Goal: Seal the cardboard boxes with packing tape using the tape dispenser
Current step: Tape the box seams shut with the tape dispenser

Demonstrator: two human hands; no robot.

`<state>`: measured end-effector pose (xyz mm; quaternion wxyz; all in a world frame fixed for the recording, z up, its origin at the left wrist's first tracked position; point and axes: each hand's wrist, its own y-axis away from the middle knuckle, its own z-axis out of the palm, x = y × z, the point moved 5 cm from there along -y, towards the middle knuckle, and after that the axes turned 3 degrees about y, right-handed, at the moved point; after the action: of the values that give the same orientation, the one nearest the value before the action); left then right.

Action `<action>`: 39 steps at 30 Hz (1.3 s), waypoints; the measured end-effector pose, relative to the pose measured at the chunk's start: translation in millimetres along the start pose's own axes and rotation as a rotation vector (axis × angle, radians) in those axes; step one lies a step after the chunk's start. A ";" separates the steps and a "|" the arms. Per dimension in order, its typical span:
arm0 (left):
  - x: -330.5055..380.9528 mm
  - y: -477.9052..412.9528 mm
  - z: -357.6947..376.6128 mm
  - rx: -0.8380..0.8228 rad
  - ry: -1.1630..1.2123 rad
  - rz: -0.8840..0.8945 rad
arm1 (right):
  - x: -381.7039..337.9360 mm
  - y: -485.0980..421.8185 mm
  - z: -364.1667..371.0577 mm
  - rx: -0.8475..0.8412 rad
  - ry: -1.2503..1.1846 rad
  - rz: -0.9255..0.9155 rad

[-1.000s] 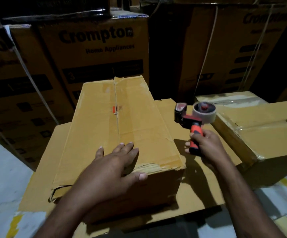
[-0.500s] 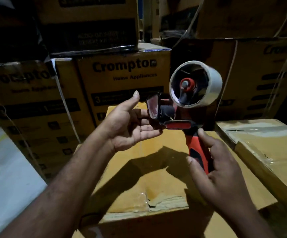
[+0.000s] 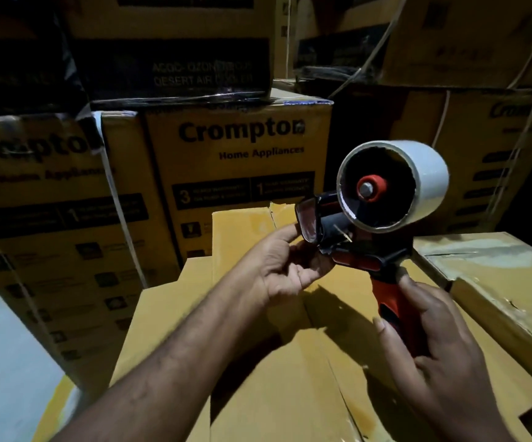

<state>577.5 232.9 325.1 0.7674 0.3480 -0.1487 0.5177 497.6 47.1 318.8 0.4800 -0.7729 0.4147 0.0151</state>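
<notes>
WAREHOUSE: Stacked Crompton cartons [image 3: 239, 161] wall in the work spot. In front lies the plain cardboard box [image 3: 290, 393], flaps down, centre seam looking bare of tape. A film-wrapped box [image 3: 497, 282] sits just beside it at right.

Above the open-seamed box the person holds up the red-and-black tape dispenser [image 3: 370, 250], roll side toward the camera, w/ its clear tape roll [image 3: 417, 186] on the hub. The right hand [image 3: 443, 355] is wrapped around the handle. The left hand [image 3: 287, 266] closes on the dispenser's nose, thumb on the front guard and fingers curled under; can't tell whether a tape end is pinched.

Step in hand appears to be freeing the tape end. To do it well:
- Keep the handle grip firm so the head doesn't twist.
- Peel the end off square, not at a corner, to avoid splitting.
- Keep fingertips clear of the cutter teeth.
- Draw out enough to lap over the box's far edge before pressing down along the seam.
</notes>
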 end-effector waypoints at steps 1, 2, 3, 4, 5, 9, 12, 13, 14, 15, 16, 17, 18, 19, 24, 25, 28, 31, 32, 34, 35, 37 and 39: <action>3.9 -5.0 -5.2 0.008 -0.045 0.002 | -0.5 -0.2 3.5 -0.008 0.007 -0.005; 8.8 -9.5 -9.8 0.010 -0.100 0.006 | -1.6 -1.0 7.3 -0.017 0.031 -0.012; 16.0 -13.9 -13.9 0.016 -0.170 0.018 | -2.7 -3.1 11.4 -0.028 0.056 -0.017; 25.6 -17.6 -17.8 0.031 -0.249 0.036 | -3.7 -6.3 15.4 -0.042 0.067 -0.017; 37.8 -21.6 -23.1 0.056 -0.354 0.054 | -4.0 -10.7 19.7 -0.060 0.066 -0.011; 93.1 -31.7 -32.0 0.114 -0.860 0.126 | 1.5 -35.4 39.1 -0.122 0.090 0.005; 130.0 -45.2 -35.1 0.207 -1.029 0.228 | 7.7 -61.2 60.8 -0.152 0.128 -0.001; 139.6 -51.8 -35.8 0.231 -1.046 0.250 | 9.2 -70.9 70.1 -0.166 0.114 0.030; 148.4 -59.2 -36.6 0.251 -1.054 0.264 | 10.1 -80.5 80.3 -0.176 0.092 0.074; 157.1 -68.2 -38.5 0.268 -1.058 0.273 | 11.2 -89.2 90.9 -0.187 0.075 0.122; 164.9 -78.5 -41.5 0.283 -1.056 0.280 | 12.2 -96.6 101.3 -0.194 0.071 0.161; 172.3 -88.4 -45.6 0.301 -1.056 0.285 | 13.1 -103.4 111.4 -0.197 0.076 0.185; 178.7 -98.9 -50.4 0.316 -1.061 0.292 | 13.9 -109.0 120.8 -0.201 0.088 0.197; 183.4 -108.9 -54.9 0.329 -1.067 0.295 | 15.1 -113.6 129.7 -0.208 0.101 0.208; 197.2 -166.0 -75.1 0.492 -1.254 0.430 | 26.2 -121.6 163.0 -0.241 0.145 0.298; 198.9 -175.9 -78.5 0.538 -1.317 0.467 | 28.0 -121.7 168.5 -0.250 0.158 0.306; 196.2 -195.1 -85.0 0.592 -1.437 0.525 | 33.1 -120.4 179.5 -0.264 0.188 0.332; 202.1 -202.6 -92.1 0.653 -1.439 0.598 | 36.0 -118.8 181.3 -0.266 0.200 0.357; 205.2 -204.8 -94.9 0.654 -1.438 0.597 | 35.6 -117.0 181.6 -0.275 0.206 0.353; 211.1 -214.7 -102.0 0.589 -1.431 0.553 | 33.5 -113.5 183.9 -0.299 0.231 0.331; 212.2 -218.9 -104.1 0.548 -1.431 0.534 | 33.3 -112.3 184.5 -0.302 0.238 0.332; 211.9 -224.9 -105.1 0.501 -1.434 0.515 | 34.8 -112.1 184.5 -0.292 0.247 0.345; 212.9 -230.8 -106.8 0.494 -1.406 0.507 | 35.5 -113.8 184.7 -0.285 0.250 0.357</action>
<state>860.0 402.4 286.5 0.2524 0.7098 -0.5547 0.3533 664.7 186.4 287.4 0.3012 -0.7432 0.5942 0.0620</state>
